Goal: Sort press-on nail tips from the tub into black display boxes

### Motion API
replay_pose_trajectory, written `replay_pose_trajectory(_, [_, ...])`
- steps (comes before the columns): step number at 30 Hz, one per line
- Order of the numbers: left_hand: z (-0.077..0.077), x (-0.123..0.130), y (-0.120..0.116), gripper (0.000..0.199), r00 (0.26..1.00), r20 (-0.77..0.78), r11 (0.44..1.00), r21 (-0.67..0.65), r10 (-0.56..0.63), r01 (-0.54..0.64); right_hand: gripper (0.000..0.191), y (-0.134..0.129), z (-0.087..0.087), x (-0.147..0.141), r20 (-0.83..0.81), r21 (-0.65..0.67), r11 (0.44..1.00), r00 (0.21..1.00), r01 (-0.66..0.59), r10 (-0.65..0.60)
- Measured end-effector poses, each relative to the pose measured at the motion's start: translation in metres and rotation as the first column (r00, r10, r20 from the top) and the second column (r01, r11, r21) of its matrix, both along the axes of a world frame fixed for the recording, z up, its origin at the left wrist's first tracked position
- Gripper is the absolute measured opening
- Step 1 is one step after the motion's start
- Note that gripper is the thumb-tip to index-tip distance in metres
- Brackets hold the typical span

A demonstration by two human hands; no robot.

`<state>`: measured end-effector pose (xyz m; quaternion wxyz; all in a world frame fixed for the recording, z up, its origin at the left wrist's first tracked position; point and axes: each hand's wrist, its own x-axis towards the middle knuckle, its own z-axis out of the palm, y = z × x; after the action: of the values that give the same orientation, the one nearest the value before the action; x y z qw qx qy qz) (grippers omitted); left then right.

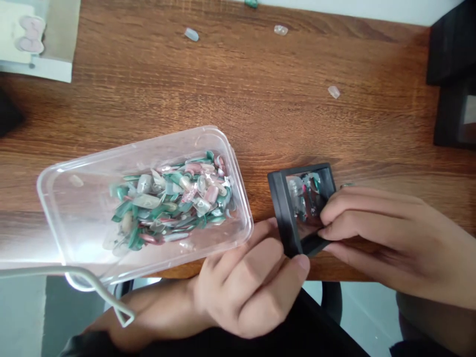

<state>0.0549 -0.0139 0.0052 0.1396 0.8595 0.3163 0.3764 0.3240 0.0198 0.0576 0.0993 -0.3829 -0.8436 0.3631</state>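
A small black frame-like box (284, 213) with a clear window is held tilted near the table's front edge. Several nail tips (297, 193), some clear or greenish and one with a pink spot, show through its window. My left hand (256, 287) is closed on the box's lower left corner, fingers curled under. From the right, my right hand (379, 233) pinches the box's right side, its fingertips over the window's edge. Left of the box, a clear plastic tub (85, 208) holds a heap of green, pink, grey and clear nail tips (178, 198).
Loose nail tips lie on the wooden table (241, 89), including a pale blue one (192, 34) and a clear pinkish one (333, 91). Black boxes (449, 49) stand at the right edge. A packet (55, 49) lies top left; a white cable (74, 270) crosses the tub's lower left corner.
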Motion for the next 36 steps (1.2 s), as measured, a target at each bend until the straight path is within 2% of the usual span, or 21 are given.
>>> replay_pose_trajectory(3, [0.000,0.001,0.002,0.017,1.000,0.001,0.995,0.093,0.021,-0.021,0.002,0.001,0.001,0.002,0.015,0.032,0.999,1.000,0.000,-0.001])
replay_pose_trajectory(6, [-0.004,0.001,-0.003,0.038,0.993,-0.103,0.997,0.041,0.064,-0.060,0.004,0.003,-0.001,0.002,0.042,0.087,0.996,0.999,0.016,-0.020])
replay_pose_trajectory(9, [-0.007,-0.001,-0.007,0.053,0.986,-0.158,0.998,-0.009,0.057,-0.059,0.006,0.006,-0.003,0.000,0.078,0.146,0.989,0.996,0.022,-0.034])
replay_pose_trajectory(12, [-0.005,0.001,-0.005,0.053,0.977,-0.209,0.998,-0.034,0.039,-0.047,0.005,0.005,-0.004,0.001,0.126,0.186,0.982,0.991,0.018,-0.042])
replay_pose_trajectory(17, [0.003,0.010,0.002,0.045,0.957,-0.273,0.993,-0.029,0.103,-0.115,0.009,-0.001,-0.004,0.001,0.122,0.142,0.989,0.992,0.028,-0.046])
replay_pose_trajectory(19, [0.004,0.011,0.004,0.046,0.955,-0.274,0.991,-0.039,0.112,-0.127,0.010,-0.004,-0.005,-0.001,0.148,0.164,0.986,0.988,0.013,-0.038])
replay_pose_trajectory(22, [0.005,0.010,0.008,0.043,0.973,-0.220,0.985,-0.137,0.077,-0.109,0.011,-0.007,-0.006,-0.004,0.176,0.235,0.972,0.984,-0.014,-0.029])
replay_pose_trajectory(25, [0.007,0.009,0.013,0.027,0.998,-0.062,0.960,-0.277,0.020,-0.036,0.010,-0.006,-0.005,-0.008,0.134,0.253,0.967,0.991,-0.011,-0.024])
replay_pose_trajectory(27, [0.009,0.010,0.016,0.018,0.999,0.042,0.945,-0.326,0.009,0.005,0.008,-0.006,-0.004,-0.010,0.075,0.226,0.974,0.997,0.008,-0.025])
replay_pose_trajectory(31, [0.012,0.016,0.017,0.018,0.991,0.134,0.933,-0.357,0.006,0.042,0.008,-0.006,-0.005,-0.016,-0.010,0.203,0.979,1.000,0.029,-0.028])
replay_pose_trajectory(36, [0.010,0.021,0.015,0.013,0.988,0.147,0.937,-0.350,0.046,0.009,0.009,-0.008,-0.010,-0.024,-0.018,0.320,0.947,1.000,0.005,0.001])
